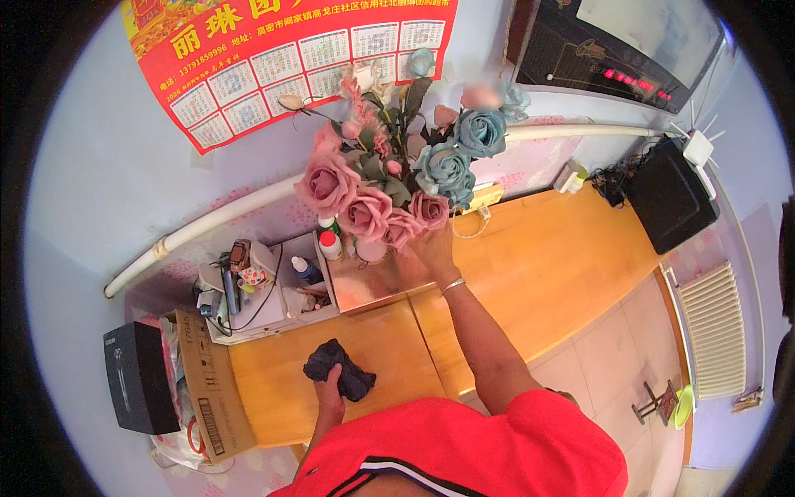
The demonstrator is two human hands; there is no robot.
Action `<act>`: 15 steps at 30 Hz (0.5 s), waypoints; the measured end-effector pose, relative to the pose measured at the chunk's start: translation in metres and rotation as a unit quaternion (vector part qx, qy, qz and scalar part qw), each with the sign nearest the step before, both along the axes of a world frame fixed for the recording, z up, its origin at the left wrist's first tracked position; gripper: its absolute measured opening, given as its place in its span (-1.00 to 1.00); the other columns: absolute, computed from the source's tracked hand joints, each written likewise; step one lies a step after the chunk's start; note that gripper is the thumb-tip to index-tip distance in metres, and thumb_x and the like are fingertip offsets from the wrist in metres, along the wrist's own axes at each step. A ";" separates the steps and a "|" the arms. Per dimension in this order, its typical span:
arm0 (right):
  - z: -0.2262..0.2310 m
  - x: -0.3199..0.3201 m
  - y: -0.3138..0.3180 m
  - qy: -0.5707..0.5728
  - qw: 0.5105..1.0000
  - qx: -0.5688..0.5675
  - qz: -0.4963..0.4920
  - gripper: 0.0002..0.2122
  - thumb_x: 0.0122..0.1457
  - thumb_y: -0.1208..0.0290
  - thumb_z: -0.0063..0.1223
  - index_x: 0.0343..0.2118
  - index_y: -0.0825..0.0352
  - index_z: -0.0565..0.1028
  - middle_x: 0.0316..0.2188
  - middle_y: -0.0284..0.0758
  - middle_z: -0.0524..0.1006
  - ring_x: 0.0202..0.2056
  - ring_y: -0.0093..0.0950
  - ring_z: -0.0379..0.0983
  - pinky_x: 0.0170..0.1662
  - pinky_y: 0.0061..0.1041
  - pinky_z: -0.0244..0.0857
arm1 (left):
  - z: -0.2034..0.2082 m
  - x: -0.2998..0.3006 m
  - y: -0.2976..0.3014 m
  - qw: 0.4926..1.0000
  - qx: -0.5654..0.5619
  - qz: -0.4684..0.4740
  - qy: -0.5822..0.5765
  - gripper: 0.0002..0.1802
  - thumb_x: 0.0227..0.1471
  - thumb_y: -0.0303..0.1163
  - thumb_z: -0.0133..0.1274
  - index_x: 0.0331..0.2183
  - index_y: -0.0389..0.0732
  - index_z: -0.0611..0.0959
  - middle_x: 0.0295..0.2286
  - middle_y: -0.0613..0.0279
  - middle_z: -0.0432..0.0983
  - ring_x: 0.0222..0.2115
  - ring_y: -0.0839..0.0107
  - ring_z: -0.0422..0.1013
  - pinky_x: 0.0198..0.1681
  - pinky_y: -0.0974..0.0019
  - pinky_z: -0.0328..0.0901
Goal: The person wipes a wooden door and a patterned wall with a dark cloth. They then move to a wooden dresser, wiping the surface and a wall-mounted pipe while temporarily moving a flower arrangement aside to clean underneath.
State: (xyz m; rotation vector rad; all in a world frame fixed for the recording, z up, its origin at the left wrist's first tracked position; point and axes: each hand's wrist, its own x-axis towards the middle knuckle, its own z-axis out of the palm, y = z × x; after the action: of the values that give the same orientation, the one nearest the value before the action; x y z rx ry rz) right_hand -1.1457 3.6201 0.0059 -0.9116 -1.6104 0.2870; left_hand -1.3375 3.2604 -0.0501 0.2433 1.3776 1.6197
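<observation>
A crumpled dark navy cloth (351, 377) is bunched in my left hand (330, 388), low over the near part of the wooden table. My right hand (432, 255) reaches forward to the underside of a bouquet of pink and blue roses (364, 211). The blooms cover its fingertips, so whether it grips the bouquet's base does not show. Below the flowers lies a shiny copper-coloured surface (377, 286), beside the right wrist. A red-capped white bottle (330, 243) stands just left of the lowest roses.
Left of the bouquet sits a grey organizer (265, 323) with a blue bottle (305, 268) and small items. A cardboard box (211, 389) and a black box (139, 377) flank the table's left end. At the far right are a black device (669, 195) and a white router (698, 149).
</observation>
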 end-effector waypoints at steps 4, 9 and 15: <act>0.036 -0.013 -0.018 -0.074 0.997 -0.027 0.006 -0.43 -0.14 0.20 0.36 -0.06 0.37 0.43 -0.12 -0.04 0.45 -0.13 -0.10 0.40 -0.09 -0.18 0.29 | 0.048 0.008 0.004 0.999 0.032 0.006 -0.014 -0.49 0.05 -0.42 0.18 0.04 -0.22 0.44 -0.11 0.20 0.46 -0.08 0.28 0.39 0.03 0.16 0.30; -0.020 0.017 0.006 -0.222 0.975 -0.011 -0.015 -0.56 0.12 0.16 0.05 0.08 0.13 0.43 0.07 -0.24 0.40 0.09 -0.27 0.32 0.21 -0.13 0.02 | 0.061 0.011 0.036 0.998 0.062 0.022 -0.009 -0.48 0.07 -0.45 0.15 0.07 -0.24 0.42 -0.08 0.18 0.46 -0.06 0.28 0.40 0.07 0.17 0.28; 0.048 0.012 -0.023 -0.258 0.958 0.113 -0.049 -0.50 -0.02 0.28 0.31 -0.02 0.36 0.42 -0.20 -0.23 0.48 -0.13 -0.39 0.44 -0.12 -0.44 0.38 | 0.096 0.001 0.065 0.991 0.127 0.020 0.042 -0.48 0.10 -0.40 0.10 0.09 -0.23 0.39 -0.04 0.13 0.46 -0.04 0.21 0.42 0.09 0.12 0.31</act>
State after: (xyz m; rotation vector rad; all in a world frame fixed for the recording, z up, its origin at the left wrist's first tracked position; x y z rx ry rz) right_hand -1.1340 3.5972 0.0540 -0.9293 -2.0158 -0.2240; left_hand -1.3362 3.3250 0.0458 0.4393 1.2435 1.8374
